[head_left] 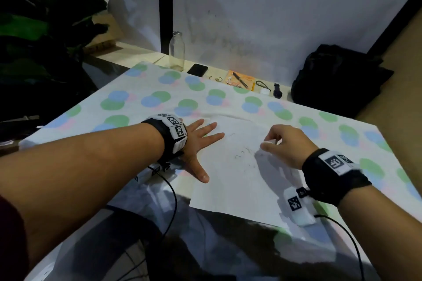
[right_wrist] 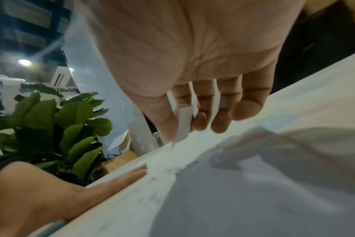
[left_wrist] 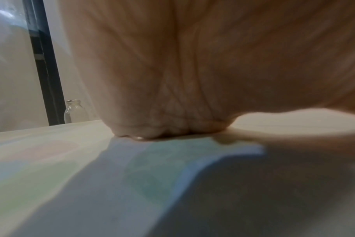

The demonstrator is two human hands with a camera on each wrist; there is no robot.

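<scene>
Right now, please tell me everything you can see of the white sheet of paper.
The white sheet of paper lies flat on the dotted tablecloth, slightly turned. It looks thin and plain, with faint dark scribbles near its middle. The left hand presses flat on its left edge. The right hand pinches a small white eraser over its right part; whether the eraser touches it, I cannot tell.

The head view looks forward and down over the table from well above it. The left wrist view sits almost on the table, close under the left hand, facing the far wall; both show the glass bottle. The right wrist view hangs close above the paper, facing leftward along the right hand; it shares paper and left hand with the head view.
</scene>
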